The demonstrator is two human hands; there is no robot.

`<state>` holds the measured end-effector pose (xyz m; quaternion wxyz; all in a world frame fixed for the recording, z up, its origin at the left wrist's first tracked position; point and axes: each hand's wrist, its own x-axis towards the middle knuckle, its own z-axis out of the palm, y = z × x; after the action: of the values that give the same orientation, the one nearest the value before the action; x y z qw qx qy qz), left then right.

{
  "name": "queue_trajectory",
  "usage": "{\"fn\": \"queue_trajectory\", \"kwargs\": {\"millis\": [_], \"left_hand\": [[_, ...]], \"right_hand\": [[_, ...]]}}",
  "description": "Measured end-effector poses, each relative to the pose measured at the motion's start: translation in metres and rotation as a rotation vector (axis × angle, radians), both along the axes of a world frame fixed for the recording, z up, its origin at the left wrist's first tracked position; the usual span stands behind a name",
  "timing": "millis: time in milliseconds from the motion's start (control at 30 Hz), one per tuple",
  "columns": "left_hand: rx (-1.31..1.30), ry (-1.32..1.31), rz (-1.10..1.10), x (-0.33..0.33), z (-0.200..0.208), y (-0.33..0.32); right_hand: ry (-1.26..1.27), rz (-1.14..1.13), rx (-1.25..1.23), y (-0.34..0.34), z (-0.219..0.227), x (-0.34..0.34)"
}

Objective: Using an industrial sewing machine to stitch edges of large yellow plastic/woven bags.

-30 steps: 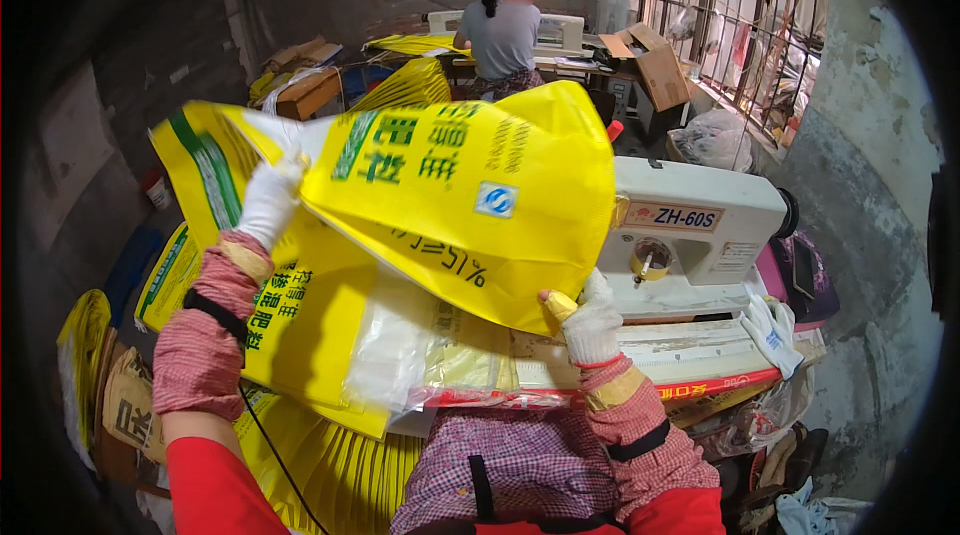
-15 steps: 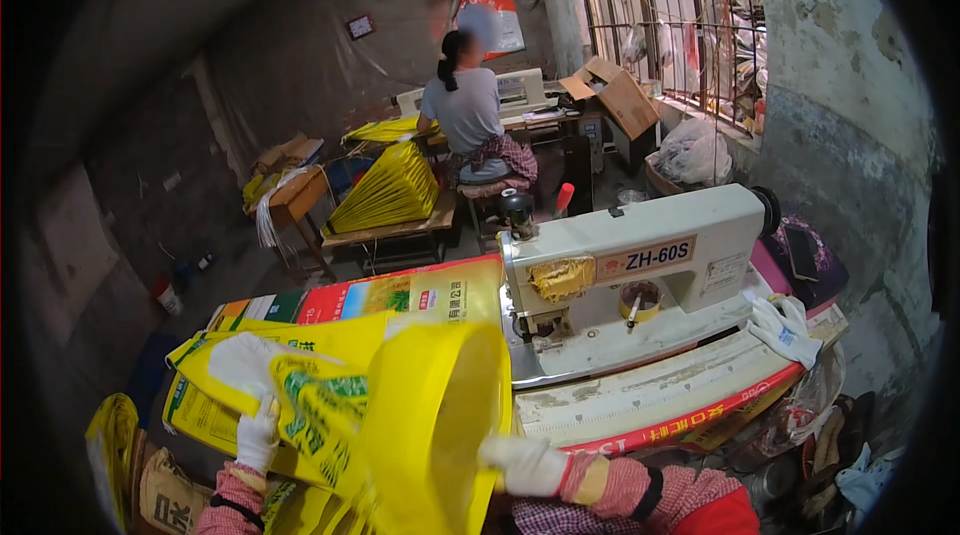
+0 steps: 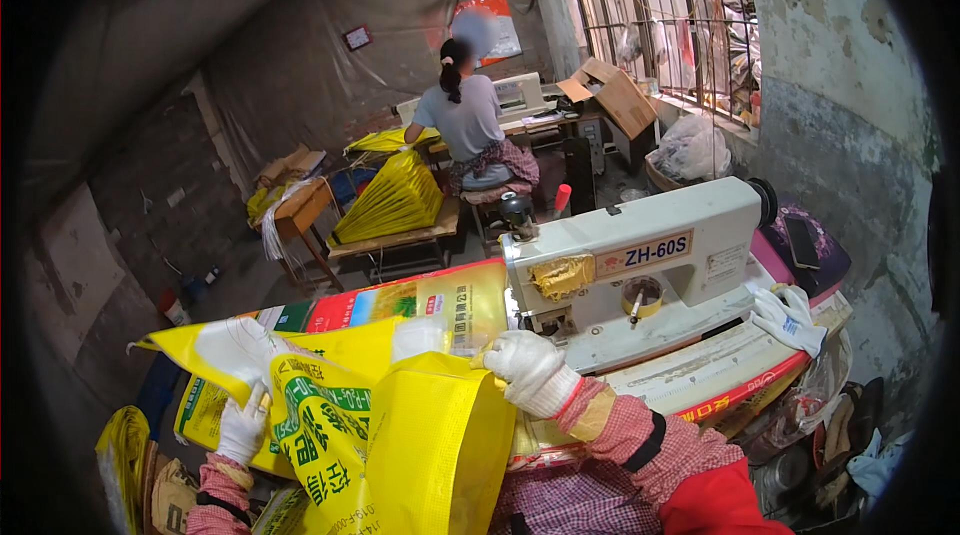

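A yellow woven bag [image 3: 425, 430] with green print and a white patch hangs between my hands in front of the sewing machine [image 3: 720, 220]. My left hand [image 3: 243, 427], in a white glove, pinches the bag's left side. My right hand [image 3: 530, 370], also gloved, is closed on the bag's upper right edge, close to the machine's needle end. The bag bulges toward me on the right, and its lower part runs out of view. Beneath it, more yellow bags lie on the table, partly hidden.
A spare white glove [image 3: 787, 320] lies on the table's right end near a phone [image 3: 800, 243]. A tape roll [image 3: 642, 297] rests under the machine arm. Folded yellow bags [image 3: 122, 465] stand at lower left. Farther back, a co-worker [image 3: 467, 120] sits beside stacked yellow bags [image 3: 395, 197].
My right hand has risen toward the machine, lifting the bag's right edge. The bag has turned so more green print shows, and its left corner has swung outward to the left.
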<state>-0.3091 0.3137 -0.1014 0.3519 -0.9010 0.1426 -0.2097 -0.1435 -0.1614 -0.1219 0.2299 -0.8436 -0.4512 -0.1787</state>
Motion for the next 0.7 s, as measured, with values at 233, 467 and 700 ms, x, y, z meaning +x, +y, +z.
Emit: {"fn": "queue_trajectory", "kwargs": {"millis": [233,467,700], "left_hand": [[-0.008,-0.448,0.012,-0.003,0.053,0.0],[-0.523,0.419,0.347,-0.022,-0.062,0.019],[-0.326,0.695,0.823,0.001,-0.052,0.028]], "right_hand": [[0.179,0.125,0.669,-0.043,-0.045,0.022],[0.421,-0.4,0.052,-0.079,-0.052,-0.013],[0.669,-0.279,0.178,-0.06,-0.024,-0.033]]}}
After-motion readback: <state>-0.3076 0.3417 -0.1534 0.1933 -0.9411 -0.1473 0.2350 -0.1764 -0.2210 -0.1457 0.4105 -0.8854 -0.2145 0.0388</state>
